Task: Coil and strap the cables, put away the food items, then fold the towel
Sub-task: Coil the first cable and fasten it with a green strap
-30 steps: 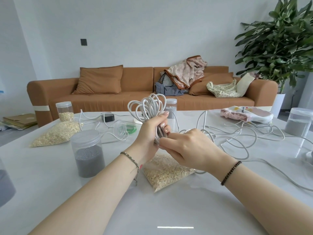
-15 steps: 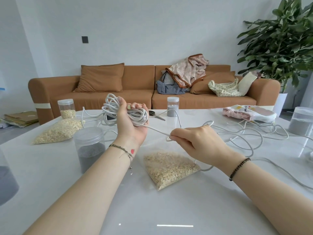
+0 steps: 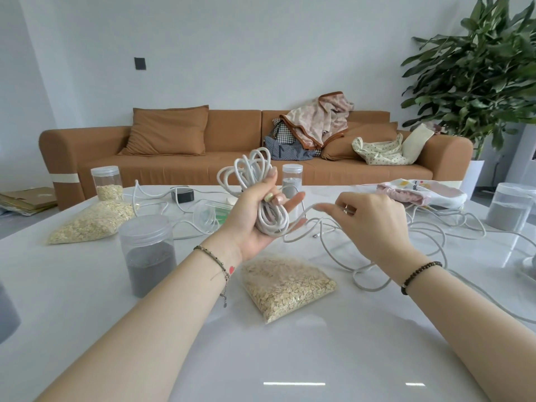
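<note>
My left hand (image 3: 255,219) is raised palm-up above the white table (image 3: 87,285) and holds a coil of white cable (image 3: 255,184), thumb over the loops. My right hand (image 3: 374,219) pinches the loose strand of the same cable (image 3: 307,211) just right of the coil. More white cable (image 3: 429,236) lies tangled across the table's right half. A clear bag of oats (image 3: 287,284) lies below my hands and a second one (image 3: 92,220) at the left. A folded pink-and-white towel (image 3: 420,192) rests at the far right.
Jars stand around: grey grains (image 3: 148,253) near left, oats (image 3: 106,184) far left, grey (image 3: 292,178) behind the coil, grey (image 3: 507,210) at right. A clear container with green inside (image 3: 211,217) and a black roll (image 3: 182,195) lie mid-table. A brown sofa (image 3: 203,146) and plant (image 3: 478,68) stand behind.
My left hand turned palm-up and moved right with the coil. My right hand rose and shifted right, its pinch sliding along the strand away from the coil.
</note>
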Demonstrator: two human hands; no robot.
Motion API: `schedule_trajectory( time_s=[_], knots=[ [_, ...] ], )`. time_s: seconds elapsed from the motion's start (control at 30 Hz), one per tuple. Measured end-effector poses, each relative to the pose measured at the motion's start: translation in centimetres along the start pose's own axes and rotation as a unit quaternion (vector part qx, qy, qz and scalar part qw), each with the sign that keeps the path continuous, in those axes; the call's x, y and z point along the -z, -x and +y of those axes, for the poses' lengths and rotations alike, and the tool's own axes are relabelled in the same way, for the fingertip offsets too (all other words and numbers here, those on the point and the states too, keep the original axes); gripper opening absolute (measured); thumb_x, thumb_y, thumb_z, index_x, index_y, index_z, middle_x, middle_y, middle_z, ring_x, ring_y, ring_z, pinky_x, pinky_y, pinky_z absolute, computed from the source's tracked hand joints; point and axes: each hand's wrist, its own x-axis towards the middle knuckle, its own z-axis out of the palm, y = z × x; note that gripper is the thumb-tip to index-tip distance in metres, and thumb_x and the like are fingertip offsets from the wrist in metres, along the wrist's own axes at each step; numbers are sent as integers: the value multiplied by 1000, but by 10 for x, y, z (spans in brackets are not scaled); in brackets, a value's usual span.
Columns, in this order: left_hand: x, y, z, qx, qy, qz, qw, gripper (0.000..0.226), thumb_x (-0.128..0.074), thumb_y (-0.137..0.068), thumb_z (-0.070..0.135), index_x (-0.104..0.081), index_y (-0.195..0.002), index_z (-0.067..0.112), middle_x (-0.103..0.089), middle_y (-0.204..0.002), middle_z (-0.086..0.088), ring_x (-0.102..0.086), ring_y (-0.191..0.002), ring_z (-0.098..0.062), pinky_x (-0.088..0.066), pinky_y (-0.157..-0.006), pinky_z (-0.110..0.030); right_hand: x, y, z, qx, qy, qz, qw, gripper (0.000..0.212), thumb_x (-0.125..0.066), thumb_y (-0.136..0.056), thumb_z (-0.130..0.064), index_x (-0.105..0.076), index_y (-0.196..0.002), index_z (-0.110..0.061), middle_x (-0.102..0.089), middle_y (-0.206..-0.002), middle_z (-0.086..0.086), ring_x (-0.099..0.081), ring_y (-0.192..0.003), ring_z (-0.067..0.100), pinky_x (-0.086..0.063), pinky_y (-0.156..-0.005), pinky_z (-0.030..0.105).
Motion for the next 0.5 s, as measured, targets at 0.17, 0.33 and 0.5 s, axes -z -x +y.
schedule_trajectory(
  time_s=[0.17,0.33,0.5],
  knots=[
    [-7,4,-15,63,-90,34,993,15,-63,-98,30,-59,-95,16,-70,-79,-7,-69,-112,-29,-52,-98,-59,4,-6,4,-26,-54,48,997,62,-42,-97,-60,-49,-59,-12,-51,-46,2,-52,-48,27,-42,-45,37],
    [-8,2,-24,104,-138,16,985,29,-63,-97,31,-57,-118,11,-66,-120,-15,-71,-107,-31,-61,-83,-46,11,-6,5,47,-87,72,993,56,-50,-97,-54,-58,-57,-17,-47,-49,-1,-48,-49,19,-38,-43,34],
    [-8,4,-25,130,-155,-11,979,28,-60,-98,34,-56,-118,15,-71,-114,-10,-74,-98,-31,-60,-74,-33,10,-6,3,61,-153,1,986,34,-59,-93,-43,-54,-66,-22,-49,-53,-5,-49,-55,15,-37,-51,32]
  ],
)
